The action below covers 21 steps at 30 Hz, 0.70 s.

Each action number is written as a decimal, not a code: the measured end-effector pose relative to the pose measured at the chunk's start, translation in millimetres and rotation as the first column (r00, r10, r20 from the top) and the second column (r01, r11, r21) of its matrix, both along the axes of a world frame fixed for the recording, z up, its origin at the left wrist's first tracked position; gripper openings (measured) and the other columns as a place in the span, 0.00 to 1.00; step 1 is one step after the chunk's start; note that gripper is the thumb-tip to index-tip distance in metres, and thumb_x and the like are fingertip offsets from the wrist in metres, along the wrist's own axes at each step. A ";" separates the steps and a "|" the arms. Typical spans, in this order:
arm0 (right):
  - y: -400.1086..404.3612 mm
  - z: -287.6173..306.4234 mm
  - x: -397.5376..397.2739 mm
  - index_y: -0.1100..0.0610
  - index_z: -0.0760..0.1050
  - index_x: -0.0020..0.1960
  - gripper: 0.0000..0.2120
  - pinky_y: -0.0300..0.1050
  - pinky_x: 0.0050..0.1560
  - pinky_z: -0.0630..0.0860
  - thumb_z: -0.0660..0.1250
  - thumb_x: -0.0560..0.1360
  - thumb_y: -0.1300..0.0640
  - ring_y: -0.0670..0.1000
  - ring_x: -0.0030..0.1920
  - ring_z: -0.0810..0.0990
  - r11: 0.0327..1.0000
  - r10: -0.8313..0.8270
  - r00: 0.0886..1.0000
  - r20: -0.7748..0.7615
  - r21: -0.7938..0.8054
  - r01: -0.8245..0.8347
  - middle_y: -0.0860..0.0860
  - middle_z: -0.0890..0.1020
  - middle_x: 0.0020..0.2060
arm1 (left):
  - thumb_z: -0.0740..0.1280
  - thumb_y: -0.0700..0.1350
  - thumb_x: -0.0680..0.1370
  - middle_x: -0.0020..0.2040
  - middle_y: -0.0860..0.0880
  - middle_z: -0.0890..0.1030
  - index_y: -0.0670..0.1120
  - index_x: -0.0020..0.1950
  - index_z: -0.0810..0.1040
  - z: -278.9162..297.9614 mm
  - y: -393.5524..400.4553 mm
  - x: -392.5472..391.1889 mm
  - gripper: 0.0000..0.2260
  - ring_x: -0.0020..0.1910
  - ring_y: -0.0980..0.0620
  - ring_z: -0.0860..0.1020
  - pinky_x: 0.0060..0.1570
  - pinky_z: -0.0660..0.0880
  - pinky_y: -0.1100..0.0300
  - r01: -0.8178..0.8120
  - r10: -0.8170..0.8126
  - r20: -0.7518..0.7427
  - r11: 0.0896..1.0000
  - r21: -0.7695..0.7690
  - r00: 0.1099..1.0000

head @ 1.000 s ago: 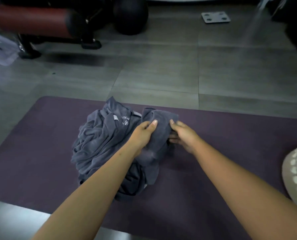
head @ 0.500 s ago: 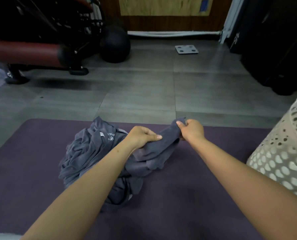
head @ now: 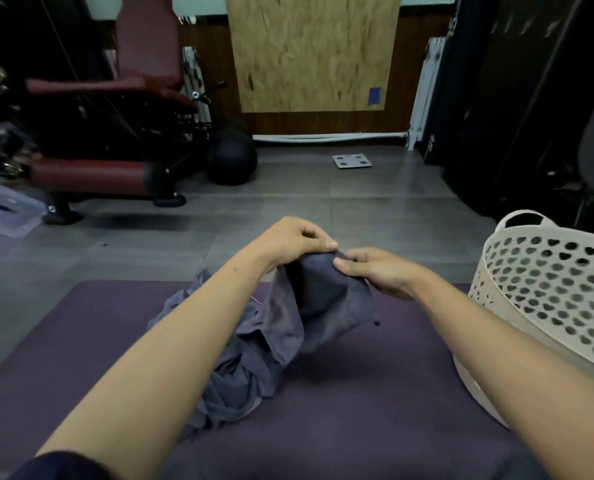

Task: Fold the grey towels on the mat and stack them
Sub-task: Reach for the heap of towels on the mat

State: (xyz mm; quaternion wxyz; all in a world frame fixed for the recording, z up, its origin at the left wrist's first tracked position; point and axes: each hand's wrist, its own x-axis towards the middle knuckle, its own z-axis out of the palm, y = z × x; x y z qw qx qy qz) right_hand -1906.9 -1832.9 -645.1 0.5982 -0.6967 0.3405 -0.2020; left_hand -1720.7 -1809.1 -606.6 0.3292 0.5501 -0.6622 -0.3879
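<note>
One grey towel [head: 323, 306] hangs lifted above the purple mat [head: 357, 393]. My left hand [head: 295, 239] pinches its top edge between thumb and fingers. My right hand [head: 375, 271] pinches the same edge right beside it, the two hands almost touching. Below and to the left, a crumpled pile of grey towels [head: 233, 372] lies on the mat, partly hidden by my left forearm. The lifted towel still droops onto that pile.
A cream perforated laundry basket [head: 544, 299] stands on the mat's right side, close to my right forearm. Beyond the mat lie grey floor tiles, a red gym bench [head: 94, 171], a black ball [head: 231, 161] and a small white scale [head: 352, 161].
Both hands have risen with the towel and come together at its top edge. The head has tilted up, so more of the room and the basket shows.
</note>
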 end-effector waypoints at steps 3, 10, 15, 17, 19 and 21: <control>1.7 6.1 -7.5 0.61 0.78 0.46 0.12 0.45 0.47 0.73 0.65 0.75 0.51 0.48 0.40 0.78 0.996 -0.071 0.996 -0.045 -0.052 0.069 0.54 0.81 0.39 | 0.75 0.44 0.70 0.38 0.53 0.83 0.51 0.41 0.82 -3.4 12.1 6.3 0.04 0.41 0.58 0.79 0.53 0.73 0.61 0.041 -0.044 0.023 0.993 0.115 0.999; -16.1 24.1 -41.0 0.54 0.75 0.32 0.19 0.35 0.35 0.71 0.62 0.76 0.44 0.41 0.30 0.74 0.984 -0.119 0.932 -0.343 -0.163 0.066 0.45 0.78 0.28 | 0.78 0.57 0.60 0.36 0.46 0.79 0.46 0.33 0.81 -26.3 13.2 44.8 0.16 0.39 0.48 0.75 0.45 0.70 0.55 0.053 -0.072 0.034 0.918 0.393 0.997; -63.6 29.9 -61.4 0.53 0.71 0.30 0.19 0.36 0.34 0.63 0.63 0.75 0.43 0.40 0.29 0.70 0.958 -0.159 0.786 -0.598 -0.285 -0.023 0.41 0.73 0.24 | 0.75 0.57 0.68 0.29 0.51 0.74 0.45 0.34 0.77 -8.2 -27.4 58.8 0.16 0.29 0.55 0.71 0.29 0.67 0.63 -0.144 0.034 0.338 0.941 0.306 0.941; -87.1 33.8 -60.9 0.53 0.73 0.33 0.17 0.38 0.36 0.65 0.64 0.75 0.44 0.44 0.34 0.71 0.910 -0.309 0.780 -0.544 -0.407 0.077 0.45 0.75 0.30 | 0.73 0.59 0.70 0.26 0.51 0.66 0.48 0.28 0.66 -2.0 -53.1 59.4 0.22 0.27 0.53 0.63 0.28 0.59 0.58 -0.233 0.149 0.391 0.956 0.178 0.908; -109.6 38.1 -57.5 0.56 0.74 0.36 0.16 0.38 0.37 0.67 0.65 0.75 0.44 0.47 0.36 0.73 0.831 -0.467 0.773 -0.430 -0.513 0.216 0.49 0.76 0.33 | 0.72 0.61 0.69 0.27 0.49 0.61 0.49 0.27 0.60 1.5 -77.2 59.2 0.26 0.29 0.51 0.61 0.31 0.56 0.55 -0.291 0.254 0.348 0.955 0.059 0.902; -130.4 43.6 -54.2 0.59 0.75 0.39 0.17 0.44 0.38 0.67 0.65 0.75 0.45 0.51 0.40 0.75 0.736 -0.583 0.764 -0.276 -0.578 0.353 0.51 0.77 0.36 | 0.72 0.62 0.69 0.27 0.50 0.65 0.48 0.27 0.62 9.2 -94.9 59.8 0.25 0.30 0.51 0.65 0.32 0.60 0.55 -0.381 0.389 0.280 0.921 -0.085 0.878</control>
